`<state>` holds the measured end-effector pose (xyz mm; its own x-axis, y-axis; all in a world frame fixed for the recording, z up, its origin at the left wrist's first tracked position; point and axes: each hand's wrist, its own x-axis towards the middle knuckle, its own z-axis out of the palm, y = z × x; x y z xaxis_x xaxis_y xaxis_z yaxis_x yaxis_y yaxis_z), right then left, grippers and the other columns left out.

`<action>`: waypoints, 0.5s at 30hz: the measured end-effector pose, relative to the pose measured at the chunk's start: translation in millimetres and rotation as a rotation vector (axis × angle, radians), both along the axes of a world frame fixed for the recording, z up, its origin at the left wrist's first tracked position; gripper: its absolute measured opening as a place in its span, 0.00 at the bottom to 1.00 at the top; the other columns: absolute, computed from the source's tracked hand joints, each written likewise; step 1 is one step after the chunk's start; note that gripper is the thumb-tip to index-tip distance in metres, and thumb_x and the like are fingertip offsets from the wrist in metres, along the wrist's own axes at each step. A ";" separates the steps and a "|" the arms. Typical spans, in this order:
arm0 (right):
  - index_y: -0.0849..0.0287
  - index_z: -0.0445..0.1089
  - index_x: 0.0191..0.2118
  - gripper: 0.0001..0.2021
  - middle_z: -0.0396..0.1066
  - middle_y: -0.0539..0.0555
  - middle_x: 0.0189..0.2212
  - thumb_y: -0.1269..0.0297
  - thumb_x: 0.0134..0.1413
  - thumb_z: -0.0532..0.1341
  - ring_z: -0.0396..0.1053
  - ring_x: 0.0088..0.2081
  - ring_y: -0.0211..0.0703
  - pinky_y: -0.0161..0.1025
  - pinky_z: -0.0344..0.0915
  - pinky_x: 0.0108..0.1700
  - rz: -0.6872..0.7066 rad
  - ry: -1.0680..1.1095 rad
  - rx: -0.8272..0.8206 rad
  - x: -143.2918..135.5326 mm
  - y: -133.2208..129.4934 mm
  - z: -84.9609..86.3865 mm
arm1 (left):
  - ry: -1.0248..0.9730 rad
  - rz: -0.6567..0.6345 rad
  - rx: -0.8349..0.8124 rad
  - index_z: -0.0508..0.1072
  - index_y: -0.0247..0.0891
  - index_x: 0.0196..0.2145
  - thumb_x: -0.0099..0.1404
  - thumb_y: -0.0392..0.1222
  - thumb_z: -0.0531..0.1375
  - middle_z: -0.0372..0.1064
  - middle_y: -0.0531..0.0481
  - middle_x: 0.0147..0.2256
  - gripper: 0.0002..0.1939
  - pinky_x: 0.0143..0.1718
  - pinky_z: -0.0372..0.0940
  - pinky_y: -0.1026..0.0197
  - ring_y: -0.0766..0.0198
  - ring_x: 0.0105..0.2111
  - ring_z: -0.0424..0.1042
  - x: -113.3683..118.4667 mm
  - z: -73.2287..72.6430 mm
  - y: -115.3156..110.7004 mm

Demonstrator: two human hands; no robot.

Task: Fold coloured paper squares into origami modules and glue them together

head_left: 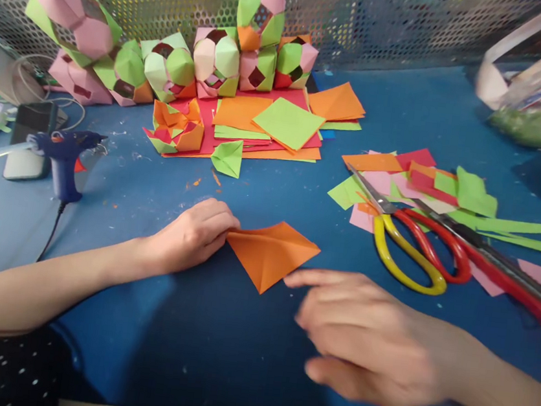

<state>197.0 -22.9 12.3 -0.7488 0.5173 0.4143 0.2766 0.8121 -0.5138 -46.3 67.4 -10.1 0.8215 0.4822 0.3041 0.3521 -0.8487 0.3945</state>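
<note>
An orange paper square (272,252) with crease lines lies turned cornerwise on the blue table, its upper edges partly folded. My left hand (195,237) pinches its left corner between closed fingers. Beside the paper's lower right edge is my right hand (363,334), slightly blurred, its index finger stretched out with the tip at that edge. The right thumb stands apart from the curled fingers, and nothing shows in that hand.
Folded paper balls (168,67) line the back by a perforated metal panel. Stacked sheets (289,124) lie before them. Scissors (407,244), a cutter (493,261) and scraps (474,190) are right; a glue gun (66,157) and phone (28,143) are left.
</note>
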 end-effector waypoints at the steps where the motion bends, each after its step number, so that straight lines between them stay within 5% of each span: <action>1: 0.56 0.66 0.25 0.14 0.67 0.48 0.18 0.63 0.61 0.52 0.69 0.24 0.36 0.42 0.69 0.43 -0.008 0.072 -0.049 2.4 -0.7 5.0 | 0.001 -0.004 0.003 0.67 0.33 0.38 0.64 0.29 0.49 0.68 0.45 0.34 0.08 0.39 0.65 0.60 0.63 0.37 0.66 0.0 0.0 0.1; 5: 0.55 0.66 0.34 0.06 0.70 0.52 0.26 0.73 0.56 0.55 0.70 0.31 0.41 0.43 0.69 0.37 -0.318 0.221 -0.016 5.0 5.9 3.2 | -0.021 -0.008 0.017 0.66 0.34 0.38 0.64 0.29 0.49 0.68 0.44 0.34 0.08 0.39 0.65 0.60 0.63 0.37 0.66 0.1 -0.1 0.1; 8: 0.58 0.62 0.48 0.17 0.69 0.61 0.44 0.69 0.51 0.61 0.66 0.48 0.50 0.50 0.66 0.47 -0.621 0.172 0.067 -0.7 16.0 -16.1 | -0.027 -0.015 0.011 0.66 0.34 0.39 0.64 0.29 0.49 0.68 0.44 0.34 0.08 0.39 0.65 0.60 0.63 0.37 0.66 0.5 -1.0 -1.4; 10: 0.60 0.60 0.52 0.22 0.68 0.62 0.46 0.67 0.51 0.62 0.65 0.49 0.51 0.50 0.65 0.47 -0.650 0.118 0.039 -5.0 21.0 -26.8 | -0.039 -0.024 0.007 0.66 0.33 0.39 0.63 0.29 0.50 0.68 0.44 0.34 0.09 0.39 0.65 0.60 0.63 0.37 0.66 1.0 -1.8 -2.5; 15: 0.59 0.67 0.38 0.08 0.73 0.55 0.34 0.77 0.54 0.57 0.70 0.38 0.44 0.46 0.66 0.41 -0.472 0.090 0.130 -7.6 21.1 -34.3 | -0.027 -0.086 -0.074 0.67 0.33 0.39 0.63 0.28 0.50 0.68 0.44 0.35 0.09 0.41 0.64 0.59 0.63 0.37 0.66 1.8 2.4 1.3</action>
<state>189.4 -1.9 -22.1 -0.4038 0.7308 0.5504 0.5886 0.6681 -0.4552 -44.5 68.7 -7.7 0.8527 0.4323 0.2933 0.2676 -0.8436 0.4655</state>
